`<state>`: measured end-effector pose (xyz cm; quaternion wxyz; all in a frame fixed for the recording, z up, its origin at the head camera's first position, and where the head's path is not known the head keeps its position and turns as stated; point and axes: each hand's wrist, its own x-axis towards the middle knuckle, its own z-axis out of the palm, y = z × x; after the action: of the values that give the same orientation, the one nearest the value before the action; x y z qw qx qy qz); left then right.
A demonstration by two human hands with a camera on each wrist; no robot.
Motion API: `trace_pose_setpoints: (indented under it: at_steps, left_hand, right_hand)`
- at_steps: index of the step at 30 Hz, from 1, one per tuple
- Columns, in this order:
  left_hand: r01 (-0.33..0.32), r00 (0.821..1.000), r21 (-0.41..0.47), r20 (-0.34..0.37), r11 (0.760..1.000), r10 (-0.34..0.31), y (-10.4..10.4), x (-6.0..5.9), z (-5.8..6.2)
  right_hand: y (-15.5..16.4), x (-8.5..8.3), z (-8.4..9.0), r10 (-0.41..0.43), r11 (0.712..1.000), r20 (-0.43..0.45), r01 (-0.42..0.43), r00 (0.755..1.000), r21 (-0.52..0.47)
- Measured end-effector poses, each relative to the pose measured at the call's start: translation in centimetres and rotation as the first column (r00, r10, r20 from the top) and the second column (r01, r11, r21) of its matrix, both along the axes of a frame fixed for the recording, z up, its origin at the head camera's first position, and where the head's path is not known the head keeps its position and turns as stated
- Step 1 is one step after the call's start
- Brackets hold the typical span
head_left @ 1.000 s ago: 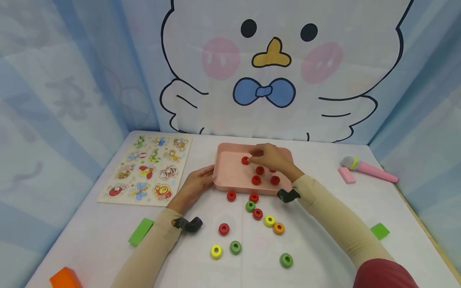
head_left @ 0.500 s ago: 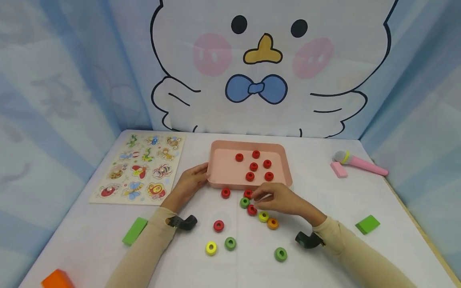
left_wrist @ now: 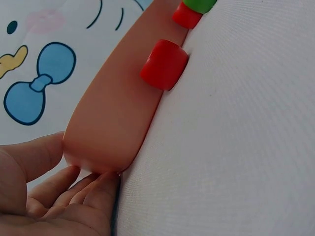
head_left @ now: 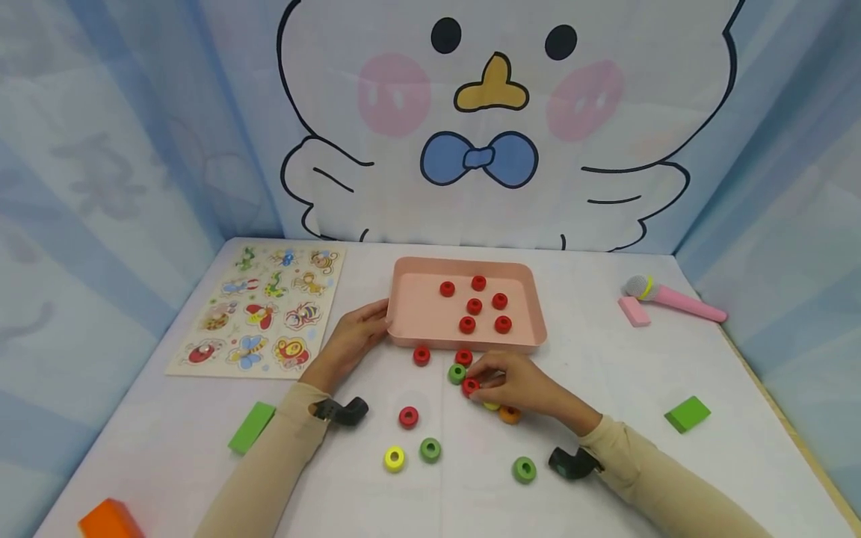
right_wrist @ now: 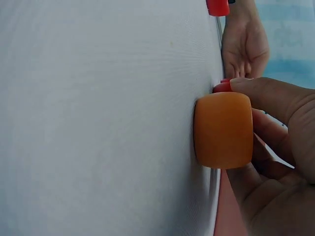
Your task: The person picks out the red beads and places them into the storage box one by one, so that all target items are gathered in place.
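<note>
Red ring [head_left: 470, 386] pinched in our right hand [head_left: 521, 385] on the desk [head_left: 605, 448], left hand [head_left: 350, 340] relaxed, fingers against pink tray [head_left: 531, 329] corner, orange ring [head_left: 509, 415] beside.

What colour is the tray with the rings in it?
Pink; the tray shows best in the head view.

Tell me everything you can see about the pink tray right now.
The pink tray is a shallow rectangle with rounded corners and a low raised rim; it looks like smooth plastic. It sits flat on the white table, holding six red rings. The left hand touches its near-left corner; two more red rings lie just outside its front wall.
</note>
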<state>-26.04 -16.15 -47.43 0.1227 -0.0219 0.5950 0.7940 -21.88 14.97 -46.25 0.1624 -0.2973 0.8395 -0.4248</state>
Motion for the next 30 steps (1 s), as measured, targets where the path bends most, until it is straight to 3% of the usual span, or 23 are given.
trace_pose_setpoints:
  at_steps: [3,6,10,15,23,30]
  left_hand:
    - [0.002,1.0,0.018,-0.004,1.0,-0.002,-0.1,0.0,0.1]
    - [0.003,1.0,0.018,-0.007,1.0,-0.003,-0.1,0.0,0.1]
    - [-0.009,1.0,0.012,-0.001,1.0,0.009,-0.1,0.0,0.2]
    - [-0.004,1.0,0.013,0.001,1.0,0.004,-0.1,-0.1,0.1]
    - [-0.009,1.0,0.027,-0.001,1.0,0.009,-0.1,-0.1,-0.2]
    - [0.01,1.0,0.01,-0.017,1.0,-0.01,-0.2,-0.2,-0.4]
  right_hand:
    - [0.0,-0.1,0.7,-0.009,1.0,0.018,0.009,1.0,0.003]
    - [0.1,-0.7,1.6,-0.005,1.0,-0.026,0.004,1.0,-0.009]
    - [0.2,-2.2,2.6,-0.002,0.999,-0.106,-0.002,0.994,-0.04]
    - [-0.5,-4.1,3.7,-0.053,0.998,-0.125,0.048,0.991,-0.037]
    - [-3.5,-8.2,4.2,-0.102,0.984,-0.182,0.126,0.978,0.125]
    - [-5.8,-10.7,3.5,-0.103,0.973,-0.108,0.123,0.989,0.196]
